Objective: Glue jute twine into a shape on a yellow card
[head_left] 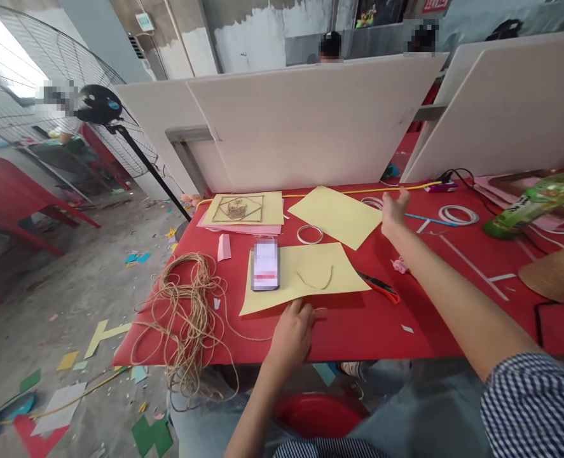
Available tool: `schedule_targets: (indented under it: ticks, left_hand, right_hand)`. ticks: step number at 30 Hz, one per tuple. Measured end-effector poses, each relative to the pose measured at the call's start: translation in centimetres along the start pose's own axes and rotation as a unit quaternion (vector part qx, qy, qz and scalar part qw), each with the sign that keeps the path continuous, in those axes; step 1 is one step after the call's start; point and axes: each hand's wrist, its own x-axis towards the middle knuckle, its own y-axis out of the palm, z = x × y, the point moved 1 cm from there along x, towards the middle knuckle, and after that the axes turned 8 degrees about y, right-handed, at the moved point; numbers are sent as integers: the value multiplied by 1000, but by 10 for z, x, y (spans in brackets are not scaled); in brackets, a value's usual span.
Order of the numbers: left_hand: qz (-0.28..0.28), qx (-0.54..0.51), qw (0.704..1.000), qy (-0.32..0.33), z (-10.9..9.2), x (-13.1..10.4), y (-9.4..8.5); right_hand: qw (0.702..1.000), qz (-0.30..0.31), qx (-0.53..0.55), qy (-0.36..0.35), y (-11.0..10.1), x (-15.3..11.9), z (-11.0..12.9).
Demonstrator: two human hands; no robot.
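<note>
Near the front edge of the red table, my left hand [292, 327] is closed at the lower edge of a yellow sheet [291, 296]; something pale and thin, too small to name, shows by its fingers. A phone [265, 264] and a short curved piece of twine [316, 286] lie on that sheet. Farther right, my right hand [395, 208] is raised with its fingers apart, beside the right edge of a second yellow sheet [336, 213]. A white ring [309, 235] sits between the sheets. Red-handled scissors [381, 289] lie right of the nearer sheet.
Tangled twine [186, 312] hangs over the table's left front edge. A yellow sheet with a twine design [238, 208] lies at the back left. White boards [301, 127] stand behind. At right are a green bottle [529, 207], a white coil [458, 215] and another person's arm [556, 273].
</note>
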Motion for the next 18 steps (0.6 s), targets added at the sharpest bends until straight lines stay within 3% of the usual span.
schedule_targets:
  ticks: [4, 6, 8, 10, 12, 15, 18]
  left_hand:
    - [-115, -144, 983, -18, 5, -4, -2]
    - [-131, -177, 975, -23, 6, -6, -2]
    - [-124, -181, 975, -26, 5, -6, -3]
    - [-116, -177, 977, -28, 4, -6, -5]
    - [-115, -172, 978, -27, 3, -5, -6]
    - [-120, -170, 978, -32, 4, -5, -7]
    - [-130, -187, 973, -32, 5, -7, -6]
  right_hand:
    - [998, 40, 39, -2, -53, -77, 11]
    - [990, 127, 64, -20, -74, -129, 17]
    - [971, 239, 5, -23, -80, -173, 18]
    - [929, 359, -90, -30, -71, -199, 16]
    - [890, 424, -161, -50, -50, -209, 12]
    - [870, 440, -214, -68, -18, -205, 7]
    - [868, 437, -228, -64, 0, -200, 5]
